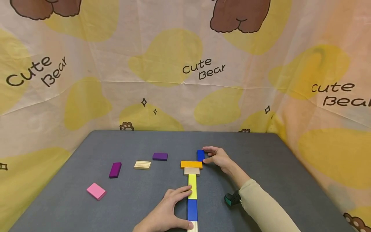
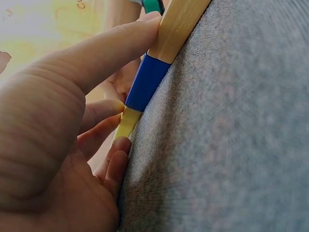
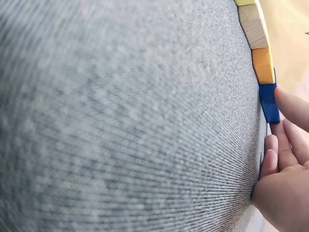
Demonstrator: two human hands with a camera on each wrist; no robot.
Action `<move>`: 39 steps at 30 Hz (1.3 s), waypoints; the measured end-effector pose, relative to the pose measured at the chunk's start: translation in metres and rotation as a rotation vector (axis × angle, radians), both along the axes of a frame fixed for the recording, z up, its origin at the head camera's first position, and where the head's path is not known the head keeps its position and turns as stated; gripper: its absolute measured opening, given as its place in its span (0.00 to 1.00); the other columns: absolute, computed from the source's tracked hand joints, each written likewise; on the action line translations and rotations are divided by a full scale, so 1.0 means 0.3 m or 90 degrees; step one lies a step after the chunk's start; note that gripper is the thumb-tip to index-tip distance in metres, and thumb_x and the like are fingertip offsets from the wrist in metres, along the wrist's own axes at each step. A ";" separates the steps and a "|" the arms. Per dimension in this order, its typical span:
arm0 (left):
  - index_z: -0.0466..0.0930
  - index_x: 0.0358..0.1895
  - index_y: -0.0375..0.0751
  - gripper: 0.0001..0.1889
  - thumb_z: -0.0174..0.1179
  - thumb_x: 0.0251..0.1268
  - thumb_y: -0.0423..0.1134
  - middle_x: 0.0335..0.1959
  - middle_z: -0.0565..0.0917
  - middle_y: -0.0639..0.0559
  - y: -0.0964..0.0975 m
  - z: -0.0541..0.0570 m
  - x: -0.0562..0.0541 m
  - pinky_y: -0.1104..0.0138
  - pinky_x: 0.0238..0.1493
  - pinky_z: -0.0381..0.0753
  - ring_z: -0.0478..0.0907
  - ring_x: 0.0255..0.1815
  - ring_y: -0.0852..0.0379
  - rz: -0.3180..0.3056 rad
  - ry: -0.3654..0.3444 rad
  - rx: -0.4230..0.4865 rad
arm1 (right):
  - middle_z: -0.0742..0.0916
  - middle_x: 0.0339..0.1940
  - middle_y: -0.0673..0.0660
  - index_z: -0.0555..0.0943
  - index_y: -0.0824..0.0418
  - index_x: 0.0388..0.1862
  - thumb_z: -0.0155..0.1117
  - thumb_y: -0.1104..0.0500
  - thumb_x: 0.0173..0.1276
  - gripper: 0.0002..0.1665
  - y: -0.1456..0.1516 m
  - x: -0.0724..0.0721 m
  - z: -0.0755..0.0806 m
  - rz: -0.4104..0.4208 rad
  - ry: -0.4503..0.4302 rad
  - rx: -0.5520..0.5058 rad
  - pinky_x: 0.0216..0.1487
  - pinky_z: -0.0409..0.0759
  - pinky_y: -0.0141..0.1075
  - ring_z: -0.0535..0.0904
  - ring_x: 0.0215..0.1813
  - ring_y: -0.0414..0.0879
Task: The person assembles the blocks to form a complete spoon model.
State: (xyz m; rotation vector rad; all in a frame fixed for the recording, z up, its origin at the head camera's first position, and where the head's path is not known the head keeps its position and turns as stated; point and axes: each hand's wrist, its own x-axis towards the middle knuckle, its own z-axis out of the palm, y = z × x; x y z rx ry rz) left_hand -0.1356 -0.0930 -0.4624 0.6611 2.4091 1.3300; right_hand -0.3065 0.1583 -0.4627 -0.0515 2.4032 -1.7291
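Wooden blocks lie flat in a line: a pale wood block [image 1: 193,226], a blue block [image 1: 192,210], a yellow block [image 1: 192,186], then a pale crosswise block [image 1: 192,171] and an orange crosswise block [image 1: 191,164]. Beyond the orange one's right end is another blue block [image 1: 200,155]. My right hand [image 1: 219,159] pinches that far blue block between thumb and forefinger, at its right side. My left hand [image 1: 166,209] rests along the line's left side, fingertips touching the yellow block and thumb on the nearest pale block. In the left wrist view the thumb [image 2: 111,50] lies extended.
Left of the line lie a dark purple block [image 1: 160,156], a striped pale block [image 1: 142,165], a magenta-purple block [image 1: 115,170] and a pink block [image 1: 96,191]. A black-and-green device [image 1: 232,198] sits at the right forearm. A printed cloth [image 1: 162,96] hangs around the grey tabletop [image 1: 72,180].
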 end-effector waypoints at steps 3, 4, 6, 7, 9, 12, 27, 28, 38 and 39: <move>0.71 0.71 0.54 0.44 0.77 0.45 0.55 0.72 0.62 0.68 0.001 0.000 -0.001 0.48 0.58 0.65 0.58 0.60 0.54 0.002 -0.005 0.001 | 0.82 0.58 0.53 0.81 0.57 0.60 0.76 0.69 0.54 0.32 0.000 0.002 0.000 -0.002 0.000 0.001 0.64 0.66 0.51 0.71 0.58 0.54; 0.71 0.71 0.54 0.44 0.77 0.45 0.55 0.72 0.62 0.68 0.001 0.000 -0.001 0.48 0.58 0.65 0.58 0.60 0.54 0.002 -0.007 0.001 | 0.82 0.58 0.53 0.81 0.57 0.60 0.76 0.69 0.54 0.32 0.000 0.002 0.000 -0.003 0.000 0.001 0.64 0.66 0.52 0.71 0.58 0.54; 0.71 0.71 0.54 0.44 0.77 0.45 0.55 0.72 0.63 0.68 0.001 0.000 -0.001 0.48 0.58 0.65 0.58 0.60 0.54 0.003 -0.009 0.002 | 0.82 0.58 0.53 0.81 0.57 0.60 0.76 0.69 0.54 0.32 0.000 0.001 -0.001 -0.004 -0.001 -0.001 0.64 0.66 0.52 0.71 0.58 0.54; 0.71 0.71 0.54 0.44 0.78 0.45 0.55 0.72 0.63 0.68 0.002 0.000 -0.002 0.47 0.58 0.65 0.58 0.60 0.54 0.003 -0.011 0.001 | 0.82 0.58 0.53 0.82 0.56 0.60 0.76 0.69 0.54 0.32 0.000 0.001 -0.002 -0.006 -0.003 -0.003 0.64 0.66 0.51 0.71 0.58 0.53; 0.71 0.71 0.55 0.44 0.78 0.45 0.55 0.72 0.63 0.68 0.001 -0.001 -0.002 0.47 0.58 0.65 0.58 0.60 0.54 0.004 -0.015 -0.002 | 0.82 0.57 0.53 0.82 0.56 0.60 0.76 0.69 0.54 0.32 0.000 0.000 -0.003 -0.006 -0.001 -0.004 0.64 0.66 0.51 0.71 0.58 0.53; 0.71 0.70 0.55 0.44 0.78 0.45 0.55 0.72 0.63 0.68 0.000 -0.003 -0.002 0.47 0.58 0.65 0.59 0.60 0.54 0.005 -0.014 -0.002 | 0.83 0.57 0.53 0.82 0.56 0.60 0.76 0.70 0.54 0.32 -0.001 0.000 -0.005 -0.008 0.000 -0.005 0.64 0.66 0.51 0.71 0.58 0.53; 0.71 0.70 0.53 0.44 0.77 0.45 0.55 0.72 0.63 0.67 -0.005 -0.004 0.000 0.49 0.58 0.66 0.59 0.59 0.54 0.005 -0.007 0.000 | 0.79 0.63 0.57 0.76 0.61 0.66 0.72 0.60 0.61 0.33 -0.002 0.006 0.002 -0.008 -0.013 -0.041 0.68 0.59 0.56 0.69 0.65 0.56; 0.71 0.70 0.53 0.44 0.77 0.45 0.56 0.72 0.63 0.67 -0.006 -0.004 0.000 0.49 0.58 0.66 0.59 0.59 0.54 0.006 -0.003 0.001 | 0.79 0.63 0.58 0.75 0.62 0.67 0.71 0.59 0.63 0.33 -0.001 0.009 0.005 -0.012 -0.013 -0.047 0.68 0.60 0.56 0.69 0.65 0.56; 0.71 0.71 0.53 0.45 0.77 0.45 0.58 0.72 0.63 0.67 -0.004 -0.006 0.001 0.50 0.59 0.66 0.59 0.60 0.55 0.008 0.008 0.001 | 0.82 0.56 0.59 0.76 0.65 0.64 0.69 0.60 0.66 0.28 0.001 0.178 0.065 -0.072 0.041 -0.015 0.59 0.72 0.51 0.77 0.55 0.53; 0.71 0.71 0.54 0.45 0.77 0.45 0.58 0.72 0.63 0.68 -0.003 -0.006 0.001 0.50 0.59 0.66 0.59 0.60 0.54 0.009 0.008 0.001 | 0.83 0.55 0.58 0.77 0.64 0.63 0.70 0.59 0.65 0.28 -0.004 0.205 0.072 -0.064 0.054 0.000 0.59 0.73 0.51 0.77 0.54 0.53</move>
